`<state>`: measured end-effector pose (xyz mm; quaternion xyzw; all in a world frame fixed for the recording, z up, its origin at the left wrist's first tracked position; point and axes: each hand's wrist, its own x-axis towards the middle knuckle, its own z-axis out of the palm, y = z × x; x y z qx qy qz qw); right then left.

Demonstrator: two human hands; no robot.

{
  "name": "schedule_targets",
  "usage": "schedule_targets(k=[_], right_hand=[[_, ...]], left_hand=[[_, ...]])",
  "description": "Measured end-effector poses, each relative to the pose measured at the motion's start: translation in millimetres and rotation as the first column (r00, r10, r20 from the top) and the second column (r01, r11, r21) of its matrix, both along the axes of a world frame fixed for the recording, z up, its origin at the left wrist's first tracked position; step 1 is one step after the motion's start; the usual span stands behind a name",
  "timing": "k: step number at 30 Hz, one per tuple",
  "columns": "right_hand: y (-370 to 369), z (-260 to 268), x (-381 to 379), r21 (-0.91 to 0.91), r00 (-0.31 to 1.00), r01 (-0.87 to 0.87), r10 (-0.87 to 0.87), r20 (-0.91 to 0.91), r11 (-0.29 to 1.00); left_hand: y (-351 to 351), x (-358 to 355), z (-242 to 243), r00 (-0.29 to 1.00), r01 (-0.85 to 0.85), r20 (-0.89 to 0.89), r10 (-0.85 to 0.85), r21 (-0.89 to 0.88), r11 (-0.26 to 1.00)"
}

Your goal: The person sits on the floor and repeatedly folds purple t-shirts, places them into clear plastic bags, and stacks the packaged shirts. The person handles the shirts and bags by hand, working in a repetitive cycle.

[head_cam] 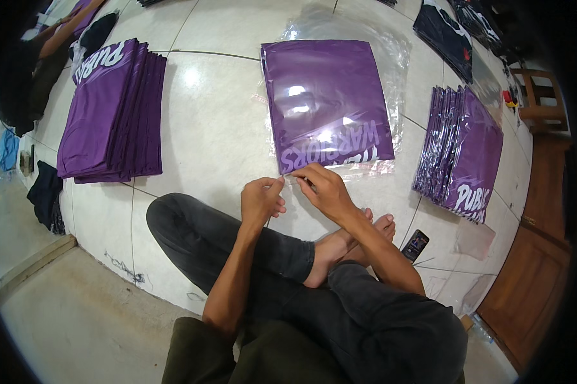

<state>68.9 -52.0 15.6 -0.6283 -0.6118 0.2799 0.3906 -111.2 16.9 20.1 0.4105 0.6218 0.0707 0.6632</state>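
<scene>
A folded purple shirt in a clear plastic bag [326,101] lies flat on the tiled floor, its white lettering towards me. My left hand [264,199] is at its near left corner, thumb and forefinger close together at the bag's edge. Beside it my right hand [324,189] reaches to the same corner with bent fingers. Whether either hand pinches the film cannot be told. To the left stands a stack of folded purple shirts [115,115] without visible bags. On the right is a row of bagged purple shirts [461,149].
More clear bags lie under and behind the middle shirt. Black folded garments [444,38] are at the upper right. A phone [415,246] lies by my feet, near a wooden door [533,259]. Another person's arm [62,36] shows at the upper left. Dark cloth [46,192] lies left.
</scene>
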Motion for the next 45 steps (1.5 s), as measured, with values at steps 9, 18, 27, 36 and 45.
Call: schedule_targets(k=[9,18,27,36,45], right_hand=[[3.6,-7.6,-3.0,-0.077,0.993,-0.118,0.116,-0.027,0.990],[10.9,-8.8,-13.3,-0.020,0.977,-0.192,0.193,0.094,0.981],[-296.1,52.0,163.5,-0.603,0.354,0.778,-0.916,0.186,0.178],[-443.5,65.5,134.1,-0.181,0.145,0.983,-0.732,0.666,0.031],[-34.3,-6.7,23.0,0.262,0.787,-0.039,-0.132,0.602,0.964]], left_hand=[[10.0,-10.4,2.1,0.992,0.005,0.128,0.010,-0.116,0.993],[11.6,-13.5,-14.1,0.970,-0.082,0.216,0.112,-0.140,0.987],[21.2,-18.6,-0.7,0.999,-0.026,0.047,0.026,0.003,1.000],[4.5,-5.8,6.0,0.990,0.123,-0.079,-0.114,0.115,0.986],[10.1,-14.6,7.9,0.996,-0.035,0.071,0.044,-0.132,0.991]])
